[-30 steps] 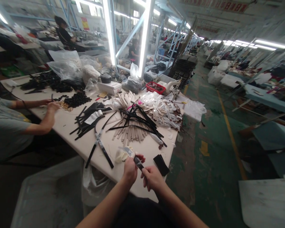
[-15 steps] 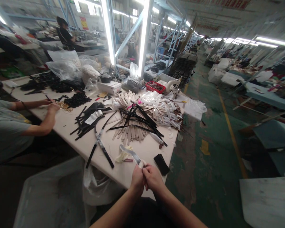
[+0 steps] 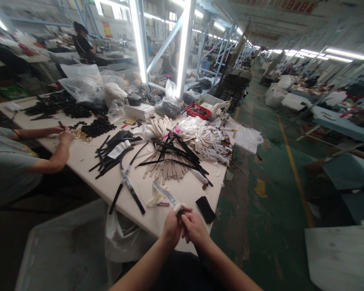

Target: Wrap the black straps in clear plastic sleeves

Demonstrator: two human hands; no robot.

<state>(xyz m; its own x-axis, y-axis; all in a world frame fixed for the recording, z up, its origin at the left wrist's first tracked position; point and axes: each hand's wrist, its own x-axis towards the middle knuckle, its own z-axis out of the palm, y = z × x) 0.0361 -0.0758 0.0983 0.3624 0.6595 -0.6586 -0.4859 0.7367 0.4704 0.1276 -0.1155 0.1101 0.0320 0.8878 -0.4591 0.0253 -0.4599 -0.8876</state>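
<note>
Just over the near end of the table, my left hand (image 3: 171,227) and my right hand (image 3: 195,228) are close together, fingers closed on a strap (image 3: 166,195). The strap looks grey and shiny, as if covered in film, and its free end curves away to the upper left. Something white (image 3: 177,207) covers a fingertip of my left hand. A short dark part shows between the hands; the rest is hidden by my fingers. Beyond the strap lie a crumpled pale yellow cloth (image 3: 156,198) and a small pinkish piece (image 3: 163,204). Right of my hands is a black flat stack (image 3: 205,209).
Black straps (image 3: 128,178) cross on the table (image 3: 103,186), near bundles of beige strips (image 3: 166,169) and film-wrapped straps (image 3: 209,139). A red basket (image 3: 197,111) stands behind. At left a co-worker's hands (image 3: 65,135) handle small parts. A pale bin (image 3: 63,242) stands below left.
My left hand has shifted slightly left and my fingers have changed position on the strap. A dark part now shows between my hands. The co-worker's hands have moved slightly left.
</note>
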